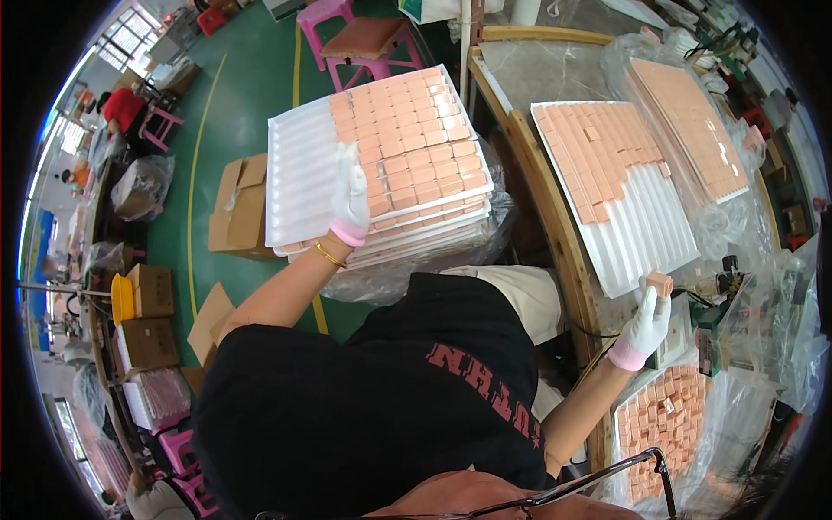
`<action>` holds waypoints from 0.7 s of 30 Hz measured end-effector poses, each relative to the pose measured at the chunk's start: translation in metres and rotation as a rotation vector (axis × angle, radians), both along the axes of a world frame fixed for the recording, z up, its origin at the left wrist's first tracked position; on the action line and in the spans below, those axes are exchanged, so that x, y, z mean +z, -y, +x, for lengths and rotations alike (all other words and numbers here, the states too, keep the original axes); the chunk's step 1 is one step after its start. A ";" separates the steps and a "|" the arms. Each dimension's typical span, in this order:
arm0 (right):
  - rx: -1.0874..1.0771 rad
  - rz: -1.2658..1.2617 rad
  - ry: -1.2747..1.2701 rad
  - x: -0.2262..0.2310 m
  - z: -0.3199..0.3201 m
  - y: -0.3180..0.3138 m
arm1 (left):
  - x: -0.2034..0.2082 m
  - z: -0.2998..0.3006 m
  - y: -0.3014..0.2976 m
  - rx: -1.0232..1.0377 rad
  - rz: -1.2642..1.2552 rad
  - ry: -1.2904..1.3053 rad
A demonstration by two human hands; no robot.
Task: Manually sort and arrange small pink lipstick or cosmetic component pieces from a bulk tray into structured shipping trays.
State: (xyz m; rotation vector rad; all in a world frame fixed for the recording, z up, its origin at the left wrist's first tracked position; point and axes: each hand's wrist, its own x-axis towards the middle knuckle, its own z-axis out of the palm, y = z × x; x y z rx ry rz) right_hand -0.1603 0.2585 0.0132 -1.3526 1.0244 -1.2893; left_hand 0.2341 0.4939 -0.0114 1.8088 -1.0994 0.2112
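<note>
My left hand (pixel 351 199), in a white glove with a pink cuff, rests over the top tray of a stack at the left. Its fingers stretch forward along the border between the peach-coloured blocks (pixel 407 113) and the bare ribbed part of the white tray (pixel 299 173). I see nothing held in it. My right hand (pixel 648 329), gloved the same way, pinches a small peach-coloured block (pixel 660 283) above the workbench. The block is just past the near corner of a second white tray (pixel 654 221), whose far part is covered with rows of similar blocks.
A heap of loose blocks (pixel 663 425) lies on the bench near me. Beyond the second tray is a full sheet of blocks (pixel 689 130) on clear plastic. A small green machine (pixel 711 338) stands beside my right hand. Cardboard boxes (pixel 238 208) and pink stools (pixel 368 52) stand on the floor.
</note>
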 end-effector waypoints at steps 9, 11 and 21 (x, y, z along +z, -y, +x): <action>0.101 -0.099 -0.174 0.003 0.017 -0.014 | 0.031 -0.026 0.019 0.153 0.093 0.358; 0.303 -0.101 -0.215 0.010 0.042 -0.029 | 0.043 -0.036 0.030 -0.052 0.091 0.345; 0.656 -0.283 -0.438 0.025 0.134 -0.076 | 0.050 -0.102 0.075 -0.663 0.144 -0.275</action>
